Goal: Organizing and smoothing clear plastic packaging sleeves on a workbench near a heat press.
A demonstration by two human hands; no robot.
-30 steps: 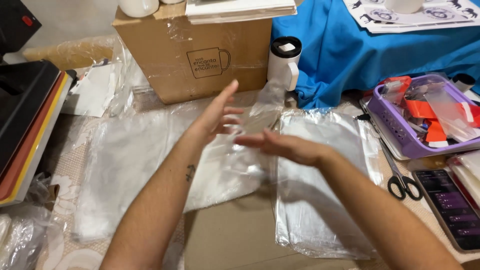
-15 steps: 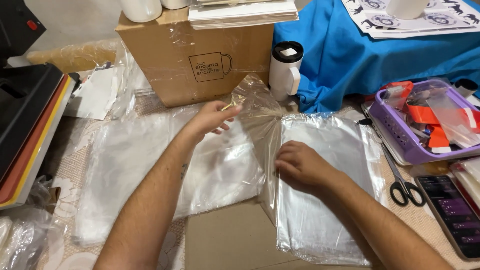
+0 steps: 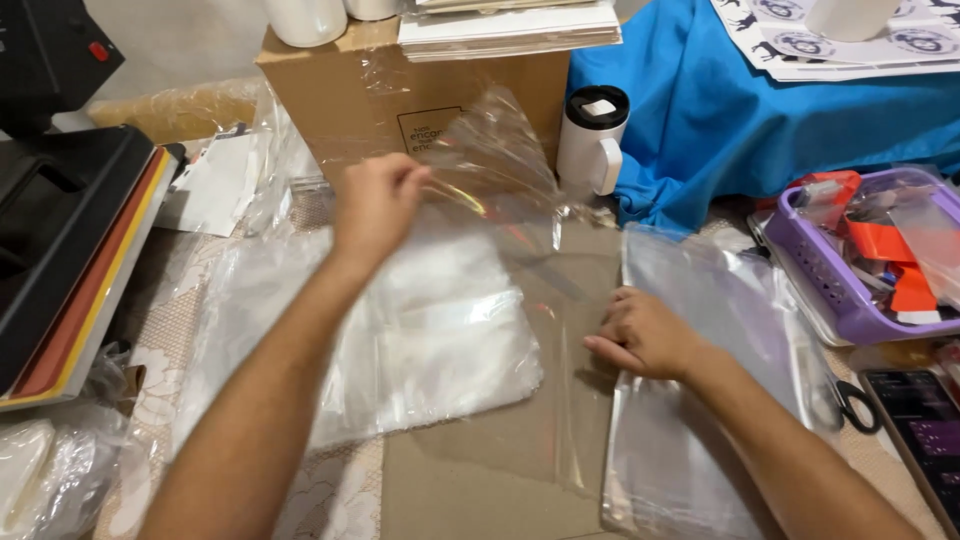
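Note:
My left hand (image 3: 378, 203) pinches the top edge of a clear plastic bag (image 3: 520, 260) and holds it up off the table, so the sheet hangs down to the brown cardboard below. My right hand (image 3: 645, 335) lies flat, fingers together, on the left edge of a stack of clear plastic bags (image 3: 700, 380) at the right. A second pile of clear bags (image 3: 400, 330) lies under my left forearm.
A cardboard box (image 3: 400, 90) stands at the back with a white travel mug (image 3: 592, 140) beside it and blue cloth (image 3: 760, 110) behind. A purple basket (image 3: 840, 270) with orange pieces, scissors (image 3: 850, 400) and a phone (image 3: 925, 415) sit at right. A black heat press (image 3: 60, 230) fills the left.
My left hand has lifted one bag off the right stack and pulled it up and to the left. My right hand has dropped onto the stack and stayed there.

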